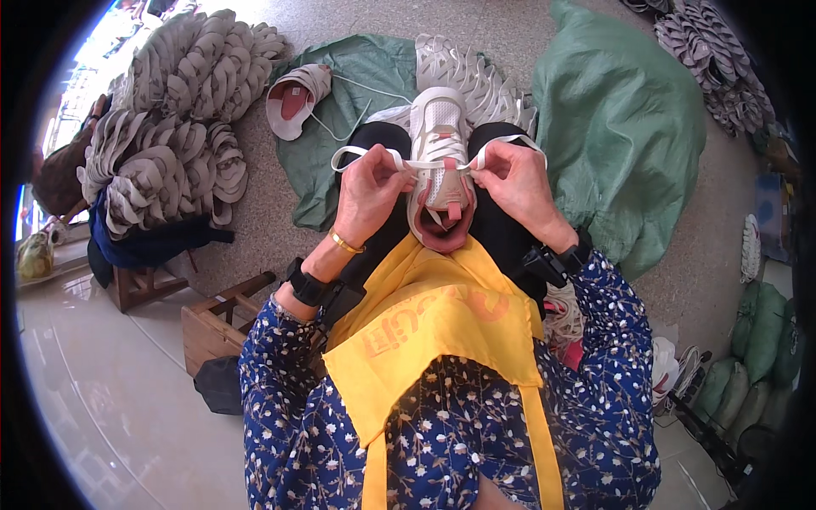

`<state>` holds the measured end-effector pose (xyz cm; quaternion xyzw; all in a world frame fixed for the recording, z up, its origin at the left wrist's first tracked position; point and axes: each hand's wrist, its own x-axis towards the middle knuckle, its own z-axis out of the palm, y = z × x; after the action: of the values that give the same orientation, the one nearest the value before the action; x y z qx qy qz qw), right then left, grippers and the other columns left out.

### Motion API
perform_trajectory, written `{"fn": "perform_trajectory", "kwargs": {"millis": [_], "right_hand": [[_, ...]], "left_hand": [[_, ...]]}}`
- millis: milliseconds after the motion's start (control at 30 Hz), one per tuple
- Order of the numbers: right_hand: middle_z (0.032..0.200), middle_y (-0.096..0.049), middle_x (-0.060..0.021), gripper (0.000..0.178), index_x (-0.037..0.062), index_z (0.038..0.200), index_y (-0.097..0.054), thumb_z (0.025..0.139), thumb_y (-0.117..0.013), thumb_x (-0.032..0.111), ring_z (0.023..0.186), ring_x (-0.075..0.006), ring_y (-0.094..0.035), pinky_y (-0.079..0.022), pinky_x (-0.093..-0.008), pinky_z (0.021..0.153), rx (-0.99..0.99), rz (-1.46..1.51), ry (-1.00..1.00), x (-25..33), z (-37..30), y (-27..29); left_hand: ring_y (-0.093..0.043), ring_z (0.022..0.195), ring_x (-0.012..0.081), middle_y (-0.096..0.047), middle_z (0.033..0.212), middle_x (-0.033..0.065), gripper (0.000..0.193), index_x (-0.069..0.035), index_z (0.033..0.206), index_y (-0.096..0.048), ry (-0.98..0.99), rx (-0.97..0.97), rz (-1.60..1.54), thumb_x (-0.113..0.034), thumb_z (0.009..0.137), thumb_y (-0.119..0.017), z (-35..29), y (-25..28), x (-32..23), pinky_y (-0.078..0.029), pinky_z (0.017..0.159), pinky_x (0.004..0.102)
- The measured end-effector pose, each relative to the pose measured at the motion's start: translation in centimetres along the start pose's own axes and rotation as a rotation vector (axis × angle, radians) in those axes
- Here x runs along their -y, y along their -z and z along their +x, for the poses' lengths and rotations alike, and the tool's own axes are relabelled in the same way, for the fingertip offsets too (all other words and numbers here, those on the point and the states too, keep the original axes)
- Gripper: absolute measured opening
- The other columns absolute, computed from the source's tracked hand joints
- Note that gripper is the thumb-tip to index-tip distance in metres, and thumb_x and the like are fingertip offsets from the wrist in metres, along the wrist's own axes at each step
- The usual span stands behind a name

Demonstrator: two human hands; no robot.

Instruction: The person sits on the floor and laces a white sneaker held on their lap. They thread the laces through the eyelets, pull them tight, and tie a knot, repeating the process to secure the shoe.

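Between my knees rests a white and beige sneaker point(438, 126) with a pink lining and heel tab, its toe pointing away from me. A flat white shoelace point(442, 161) runs criss-cross up its front. My left hand point(371, 189) pinches the lace on the left of the tongue, and a loop of it curls out past the fingers. On the other side, my right hand point(515, 183) pinches the lace's right part, with its loose end trailing over the knuckles. Both hands are close to the shoe's upper eyelets. A yellow apron point(438, 319) covers my lap.
A loose shoe upper point(297, 100) lies on a green sheet point(297, 170) ahead, beside a row of laced uppers point(476, 85). Stacked grey uppers point(170, 161) rise at the left, above a wooden stool point(217, 327). A bulky green sack point(616, 127) stands at the right.
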<state>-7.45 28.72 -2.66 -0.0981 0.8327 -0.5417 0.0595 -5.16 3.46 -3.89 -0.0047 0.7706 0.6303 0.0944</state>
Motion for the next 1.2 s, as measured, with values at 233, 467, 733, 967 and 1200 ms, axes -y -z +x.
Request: {"fn": "perform_trajectory", "kwargs": {"millis": [233,467,733,967,1200], "right_hand": [[0.071,-0.070,-0.0093,0.007,0.0004,0.086,-0.070,0.081,-0.075,0.002,0.063,-0.0150,-0.069,-0.054,-0.0296,0.062,0.001,-0.084,0.038,0.1,0.2,-0.9],[0.073,-0.072,-0.0093,0.005,-0.0006,0.086,-0.070,0.084,-0.073,0.003,0.066,-0.0144,-0.072,-0.055,-0.0286,0.064,-0.003,0.028,0.009,-0.1,-0.2,-1.0],[0.074,-0.073,-0.0090,0.005,-0.0009,0.086,-0.069,0.085,-0.073,0.002,0.068,-0.0141,-0.073,-0.056,-0.0280,0.064,-0.006,0.061,0.005,-0.7,-0.2,-1.0],[0.068,-0.065,-0.0120,0.010,0.0008,0.083,-0.066,0.081,-0.076,0.003,0.059,-0.0200,-0.065,-0.050,-0.0329,0.057,-0.035,0.039,0.066,-1.0,0.0,-1.1],[0.069,-0.066,-0.0076,0.015,-0.0008,0.084,-0.061,0.082,-0.076,-0.001,0.062,-0.0122,-0.064,-0.052,-0.0296,0.060,-0.011,0.093,0.012,-0.8,0.2,-1.0]], "left_hand": [[-0.071,0.089,0.0125,-0.073,0.099,0.0113,0.008,0.000,0.093,-0.056,-0.007,0.012,-0.090,0.001,0.098,-0.062,-0.2,0.0,0.2,-0.060,0.082,0.0265],[-0.071,0.089,0.0121,-0.070,0.093,0.0067,0.012,0.000,0.088,-0.057,-0.024,-0.052,-0.122,0.005,0.094,-0.066,-0.2,-0.6,0.2,-0.059,0.080,0.0263],[-0.068,0.072,0.0089,-0.069,0.083,0.0041,0.013,0.000,0.086,-0.059,-0.156,-0.171,0.254,0.004,0.087,-0.071,-0.1,-1.4,-0.9,-0.057,0.067,0.0253],[-0.064,0.063,0.0323,-0.061,0.071,0.0163,0.008,-0.001,0.083,-0.058,-0.310,-0.200,0.321,0.003,0.079,-0.064,-0.5,-2.1,-2.6,-0.050,0.058,0.0384],[-0.066,0.062,0.0267,-0.059,0.071,0.0132,0.014,-0.001,0.082,-0.054,-0.304,-0.212,0.356,0.003,0.078,-0.067,-0.5,-2.4,-1.7,-0.050,0.057,0.0357]]}}
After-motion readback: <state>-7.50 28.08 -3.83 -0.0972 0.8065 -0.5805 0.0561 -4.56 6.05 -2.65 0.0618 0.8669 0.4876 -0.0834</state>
